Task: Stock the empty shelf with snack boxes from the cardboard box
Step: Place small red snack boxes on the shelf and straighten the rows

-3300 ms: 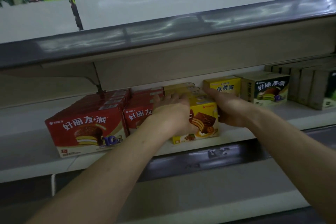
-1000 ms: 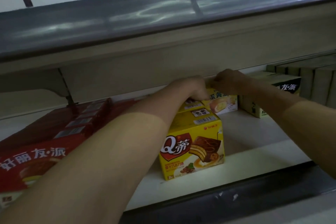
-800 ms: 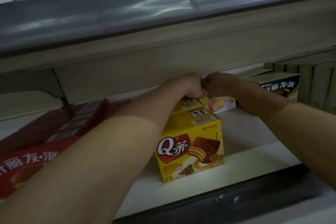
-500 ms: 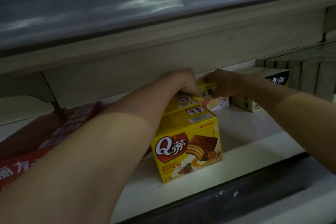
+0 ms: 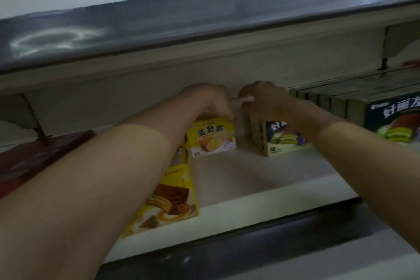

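A small yellow egg-yolk pie box (image 5: 213, 138) stands deep on the white shelf (image 5: 261, 179). My left hand (image 5: 211, 102) grips its top from above. My right hand (image 5: 266, 98) is curled over the top of a dark green-label pie box (image 5: 284, 141) just right of it; a bare gap separates the two boxes. In front of the yellow box a row of yellow chocolate-pie boxes (image 5: 172, 200) runs to the shelf's front edge, partly hidden by my left forearm. The cardboard box is not in view.
Red pie boxes (image 5: 34, 159) lie in the shadow at the left. More dark green-label boxes (image 5: 391, 120) fill the right end. The upper shelf's grey front rail (image 5: 204, 25) hangs low over both hands. A dark price rail (image 5: 250, 241) edges the shelf.
My right hand left the yellow box and went right onto the green-label box. My left hand still holds the yellow box. The view has shifted right and closer.
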Action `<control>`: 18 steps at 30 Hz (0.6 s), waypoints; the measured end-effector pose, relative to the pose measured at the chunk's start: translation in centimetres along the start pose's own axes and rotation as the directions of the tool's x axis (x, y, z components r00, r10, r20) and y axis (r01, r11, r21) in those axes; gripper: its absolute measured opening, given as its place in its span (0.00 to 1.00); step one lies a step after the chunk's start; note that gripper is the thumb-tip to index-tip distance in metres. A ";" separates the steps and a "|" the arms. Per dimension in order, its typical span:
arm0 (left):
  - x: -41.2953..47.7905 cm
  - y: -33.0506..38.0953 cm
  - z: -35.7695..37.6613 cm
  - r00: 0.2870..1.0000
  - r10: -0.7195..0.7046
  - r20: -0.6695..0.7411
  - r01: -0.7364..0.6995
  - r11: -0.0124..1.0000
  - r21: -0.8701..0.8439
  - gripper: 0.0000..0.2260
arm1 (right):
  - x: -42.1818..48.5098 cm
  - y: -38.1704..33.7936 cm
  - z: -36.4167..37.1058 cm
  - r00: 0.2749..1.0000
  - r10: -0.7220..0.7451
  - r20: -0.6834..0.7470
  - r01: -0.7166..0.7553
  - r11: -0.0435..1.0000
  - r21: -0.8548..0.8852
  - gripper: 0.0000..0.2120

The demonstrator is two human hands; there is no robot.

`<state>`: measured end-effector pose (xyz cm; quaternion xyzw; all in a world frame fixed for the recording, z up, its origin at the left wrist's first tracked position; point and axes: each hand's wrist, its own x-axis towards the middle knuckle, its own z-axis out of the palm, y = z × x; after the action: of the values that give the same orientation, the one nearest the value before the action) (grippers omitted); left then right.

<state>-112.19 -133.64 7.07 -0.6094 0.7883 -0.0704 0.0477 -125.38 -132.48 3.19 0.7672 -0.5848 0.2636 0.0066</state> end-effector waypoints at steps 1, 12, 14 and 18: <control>-0.1 1.3 -0.2 1.000 0.011 -0.007 -0.012 0.998 -0.060 0.27 | -0.1 1.6 -0.9 0.997 0.070 -0.027 -0.070 0.998 -0.001 0.20; -0.4 6.8 3.7 0.999 -0.045 0.017 0.048 0.940 -0.337 0.37 | 0.3 6.1 -1.9 0.943 0.267 0.198 -0.273 0.962 0.003 0.18; -0.4 6.7 3.8 0.998 -0.057 0.024 0.062 0.945 -0.322 0.37 | 0.2 6.2 -2.1 0.936 0.263 0.234 -0.279 0.960 0.036 0.19; -0.8 6.3 3.4 0.998 -0.056 0.041 0.065 0.957 -0.283 0.30 | 0.0 5.8 -2.7 0.932 0.223 0.286 -0.263 0.959 0.109 0.18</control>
<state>-117.40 -131.49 2.64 -0.6347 0.7704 0.0520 -0.0299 -131.71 -133.45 3.75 0.7158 -0.6501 0.1969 -0.1618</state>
